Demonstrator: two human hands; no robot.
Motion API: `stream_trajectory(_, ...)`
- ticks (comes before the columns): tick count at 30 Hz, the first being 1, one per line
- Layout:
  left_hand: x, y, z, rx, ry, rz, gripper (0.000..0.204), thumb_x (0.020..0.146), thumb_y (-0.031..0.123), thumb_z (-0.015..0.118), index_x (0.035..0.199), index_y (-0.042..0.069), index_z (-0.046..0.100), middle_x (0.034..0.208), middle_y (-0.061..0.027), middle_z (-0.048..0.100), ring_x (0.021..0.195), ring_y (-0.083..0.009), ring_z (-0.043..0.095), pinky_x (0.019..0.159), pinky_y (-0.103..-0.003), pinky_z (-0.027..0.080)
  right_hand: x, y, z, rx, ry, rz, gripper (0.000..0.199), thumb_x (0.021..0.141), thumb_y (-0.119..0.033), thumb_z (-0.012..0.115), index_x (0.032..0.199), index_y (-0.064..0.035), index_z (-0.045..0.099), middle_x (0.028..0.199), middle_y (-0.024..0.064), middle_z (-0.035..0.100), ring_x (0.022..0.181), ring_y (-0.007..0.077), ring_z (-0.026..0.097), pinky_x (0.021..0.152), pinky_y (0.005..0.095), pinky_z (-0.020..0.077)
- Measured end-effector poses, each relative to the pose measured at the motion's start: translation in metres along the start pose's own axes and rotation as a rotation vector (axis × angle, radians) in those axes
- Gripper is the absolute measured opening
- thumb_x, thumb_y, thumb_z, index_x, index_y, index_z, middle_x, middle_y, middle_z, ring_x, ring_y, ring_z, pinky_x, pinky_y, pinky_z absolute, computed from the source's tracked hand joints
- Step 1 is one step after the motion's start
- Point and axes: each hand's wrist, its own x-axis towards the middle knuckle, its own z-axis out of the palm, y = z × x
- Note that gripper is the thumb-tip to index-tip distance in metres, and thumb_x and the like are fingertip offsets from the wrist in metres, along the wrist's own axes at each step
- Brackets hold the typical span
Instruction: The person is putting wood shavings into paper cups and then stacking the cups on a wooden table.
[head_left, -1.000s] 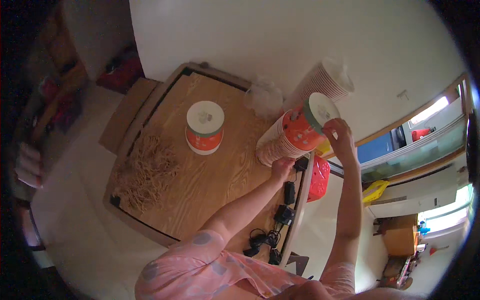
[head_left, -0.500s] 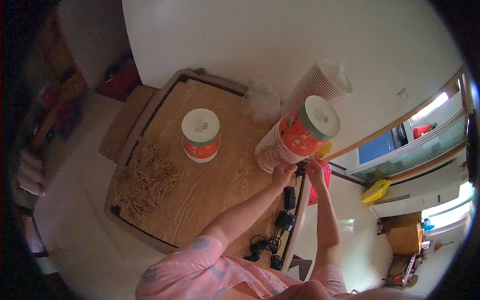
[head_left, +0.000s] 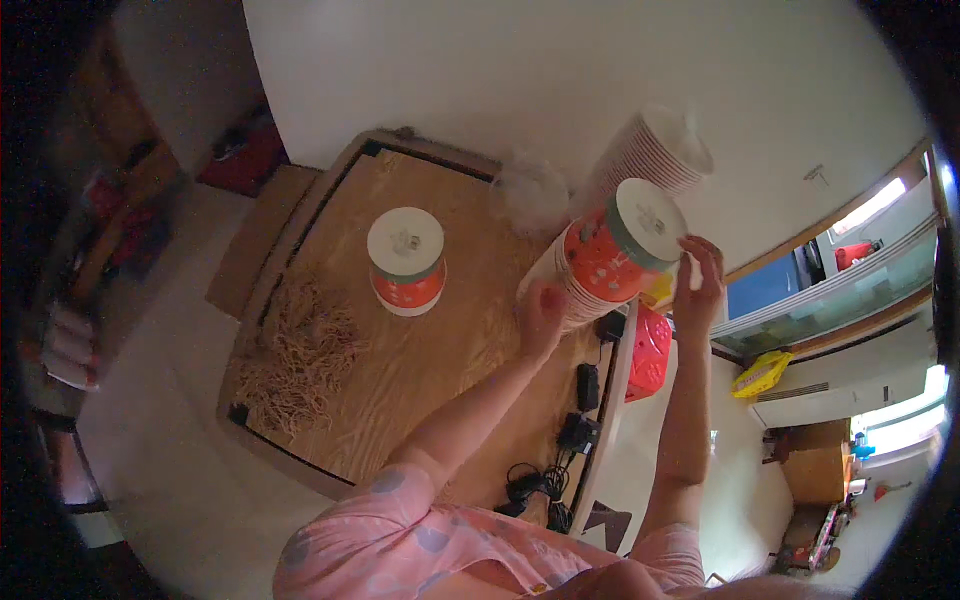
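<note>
A tall stack of upside-down paper buckets, orange-red with a green band and white base, leans near the table's right edge. Against its lower left side my left hand is closed on the stacked rims, its fingers partly hidden. My right hand is raised at the right of the stack, fingertips pinching the base edge of the topmost bucket. Apart from these, a short upside-down pair of similar paper buckets stands mid-table.
Crinkled brown paper shreds lie at the table's left. Black adapters and coiled cables line the right edge. Behind are a wrapped stack of white cups and clear plastic. A red plastic container sits beyond the edge.
My right hand has risen from beside the adapter to the top bucket's edge. My left hand has shifted up and left onto the stack's side. The view has moved slightly.
</note>
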Motion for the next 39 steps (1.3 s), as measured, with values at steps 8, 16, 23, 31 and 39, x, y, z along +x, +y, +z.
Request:
stream_trajectory(8, 0.023, 0.019, -0.007, 0.11, -0.067, 0.095, 0.017, 0.074, 0.011, 0.058, 0.088, 0.004, 0.052, 0.079, -0.0101, 0.054, 0.072, -0.0208, 0.054, 0.061, -0.031, 0.044, -0.002, -0.013, 0.03, -0.203, -0.253, -0.173, 0.03, 0.071, -0.01, 0.059, 0.101, -0.0095, 0.057, 0.106, 0.0103, 0.054, 0.1, 0.0293, 0.048, 0.087, 0.04, 0.0354)
stream_trajectory(16, 0.037, 0.015, -0.009, 0.115, -0.098, 0.064, 0.013, 0.076, 0.013, 0.057, 0.086, 0.005, 0.053, 0.078, -0.0115, 0.055, 0.072, -0.0234, 0.055, 0.062, -0.035, 0.044, 0.002, -0.022, 0.03, -0.241, -0.284, -0.172, 0.033, 0.072, -0.011, 0.058, 0.105, -0.0108, 0.055, 0.108, 0.0098, 0.053, 0.101, 0.0293, 0.047, 0.088, 0.0406, 0.0334)
stream_trajectory(23, 0.033, 0.058, -0.019, 0.171, -0.143, 0.153, 0.008, 0.078, 0.012, 0.054, 0.083, 0.005, 0.054, 0.073, -0.0103, 0.056, 0.067, -0.0217, 0.055, 0.06, -0.032, 0.044, -0.002, -0.013, 0.029, -0.264, -0.282, -0.162, 0.033, 0.072, -0.011, 0.057, 0.105, -0.0122, 0.055, 0.109, 0.0085, 0.053, 0.101, 0.0282, 0.048, 0.089, 0.0401, 0.0336)
stream_trajectory(31, 0.03, 0.035, -0.025, 0.209, -0.053, -0.076, 0.01, 0.076, 0.012, 0.056, 0.083, 0.006, 0.054, 0.073, -0.0096, 0.055, 0.065, -0.0212, 0.056, 0.058, -0.031, 0.044, 0.0, -0.017, 0.03, -0.229, -0.273, -0.148, 0.032, 0.071, -0.011, 0.059, 0.103, -0.0123, 0.056, 0.108, 0.0081, 0.054, 0.1, 0.0281, 0.048, 0.087, 0.0398, 0.035)
stream_trajectory(39, 0.034, 0.025, -0.014, 0.226, -0.123, 0.155, 0.014, 0.073, 0.011, 0.06, 0.084, 0.006, 0.054, 0.075, -0.0107, 0.056, 0.066, -0.0232, 0.057, 0.059, -0.033, 0.046, -0.003, -0.017, 0.033, -0.081, -0.165, -0.056, 0.02, 0.067, -0.007, 0.063, 0.087, -0.0066, 0.061, 0.085, 0.0089, 0.056, 0.084, 0.0266, 0.052, 0.076, 0.0366, 0.0398)
